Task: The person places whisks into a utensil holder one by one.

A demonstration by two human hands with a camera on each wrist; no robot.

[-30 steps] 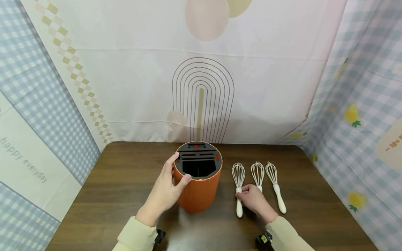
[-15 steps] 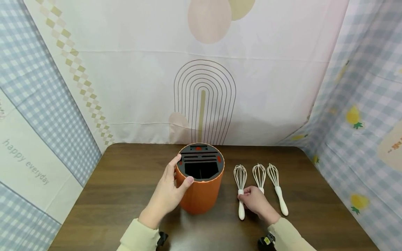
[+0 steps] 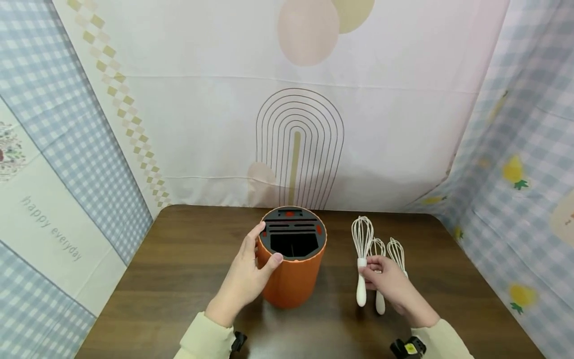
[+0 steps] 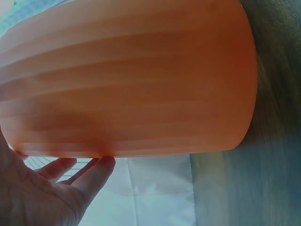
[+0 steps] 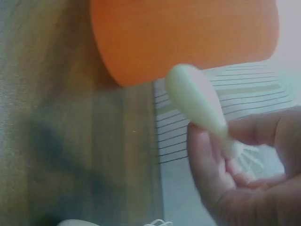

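An orange cylindrical utensil holder (image 3: pixel 291 281) stands upright on the table, with a black slotted top. My left hand (image 3: pixel 244 274) holds its upper left side, thumb at the front of the rim and fingers round the left side. In the left wrist view, fingertips touch the holder's ribbed wall (image 4: pixel 141 94). My right hand (image 3: pixel 392 284) pinches a white whisk (image 3: pixel 361 291) near the top of its handle, wire end pointing away. The handle (image 5: pixel 195 96) shows above the table in the right wrist view. Two more whisks lie behind and beside that hand, partly hidden by it.
The second whisk (image 3: pixel 380 302) and third whisk (image 3: pixel 396 252) lie to the right of the held one. The brown wooden table (image 3: pixel 193 249) ends at a white patterned cloth (image 3: pixel 202 129). Checked blue cloths (image 3: pixel 506 209) hang at both sides.
My right hand has lifted the leftmost whisk off the table and moved it rightward, nearer the other two. My left hand keeps its place on the holder; the head view has shifted slightly.
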